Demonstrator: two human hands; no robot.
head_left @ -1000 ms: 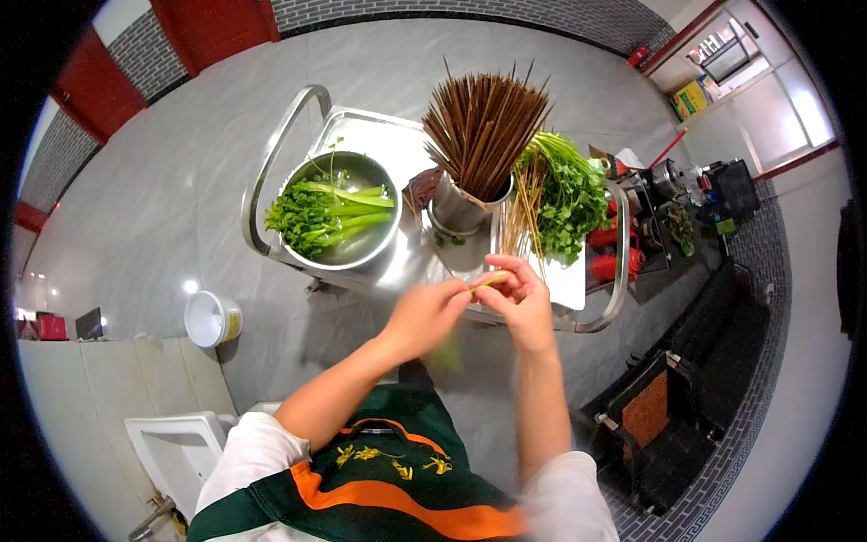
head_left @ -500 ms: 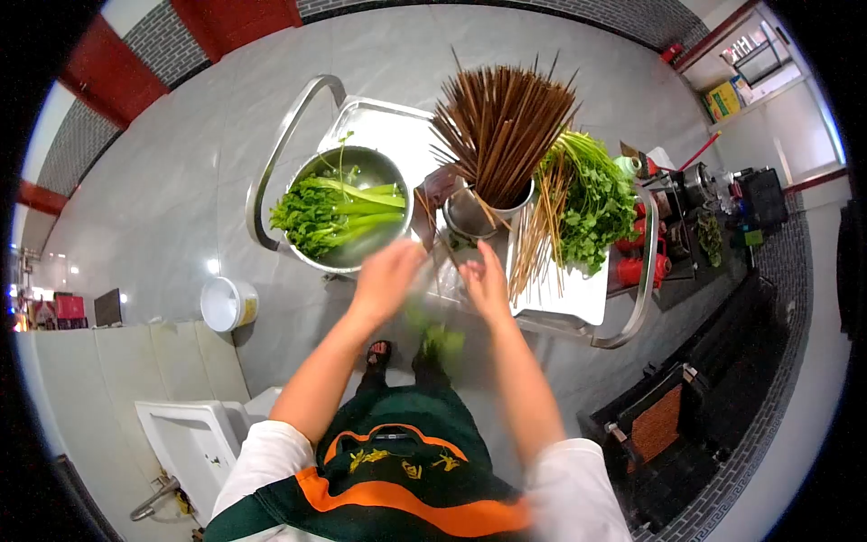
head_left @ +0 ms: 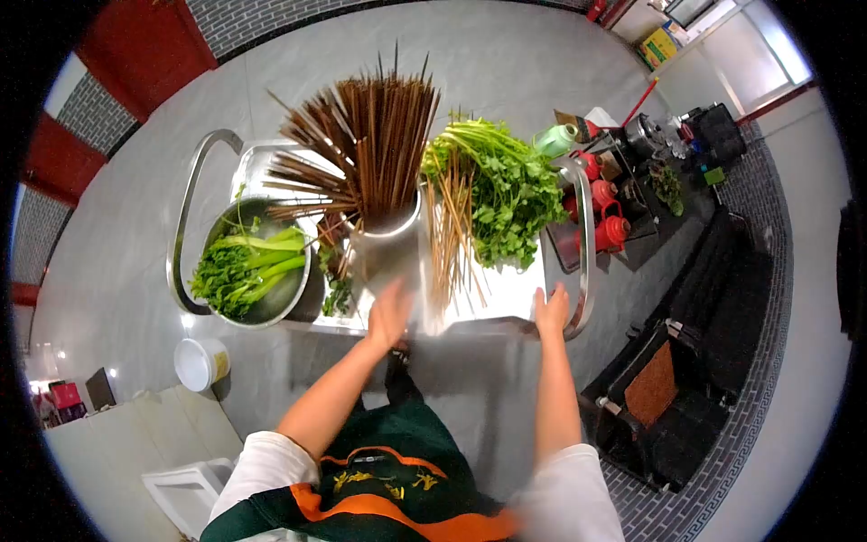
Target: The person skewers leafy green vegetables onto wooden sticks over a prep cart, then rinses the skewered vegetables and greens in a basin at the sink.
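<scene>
My left hand [head_left: 388, 316] is at the cart's front edge, below the metal container [head_left: 386, 242]. It is a little blurred, its fingers look stretched out, and nothing shows in it. My right hand [head_left: 552, 312] is at the front right corner of the white tray [head_left: 515, 294], thumb and fingers apart. Whether it touches the tray I cannot tell. Dark brown skewers [head_left: 384, 144] stand bunched in the container. On the tray lie loose pale skewers [head_left: 452, 239] beside a bunch of leafy greens [head_left: 515, 199]. A metal bowl [head_left: 302, 280] at the left holds cut green stalks [head_left: 248, 271].
The metal cart has curved handles, left [head_left: 181, 217] and right [head_left: 587, 244]. Leafy scraps [head_left: 339, 294] lie between bowl and container. A white bucket [head_left: 200, 364] stands on the floor at left. Red flasks [head_left: 610, 226] are beyond the right handle; black chairs [head_left: 668, 397] stand at right.
My hands have moved apart, the right one to the tray's right corner. Thin sticks and a blurred green piece near my hands no longer show there. The view has shifted right.
</scene>
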